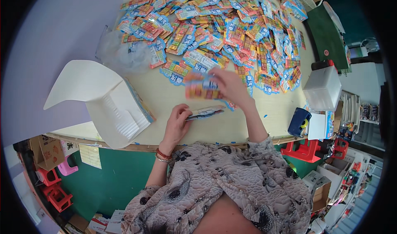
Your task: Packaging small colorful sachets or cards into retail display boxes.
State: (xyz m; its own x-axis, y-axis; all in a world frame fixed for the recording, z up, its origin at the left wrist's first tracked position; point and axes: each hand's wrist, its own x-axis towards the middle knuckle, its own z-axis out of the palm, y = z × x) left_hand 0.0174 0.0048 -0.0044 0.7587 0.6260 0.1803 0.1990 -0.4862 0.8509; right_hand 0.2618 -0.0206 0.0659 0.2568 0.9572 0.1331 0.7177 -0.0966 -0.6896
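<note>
My left hand (178, 121) is closed on the end of a small stack of flat blister packets (206, 112), seen nearly edge-on just above the table near its front edge. My right hand (232, 87) grips a single colourful blister packet (199, 89) by its right side, above and beyond the stack. That packet is smeared by motion. Past both hands spreads a large loose heap of similar packets (180, 39), orange and blue, with rows of coloured pieces showing through. They overlap at many angles.
To the left stands an open white carton (111, 105) with its flap raised, beside a crumpled clear plastic bag (128, 56). A blue tape dispenser (298, 121) and a translucent plastic bin (323, 87) are at the right edge. A red stool (304, 151) stands below.
</note>
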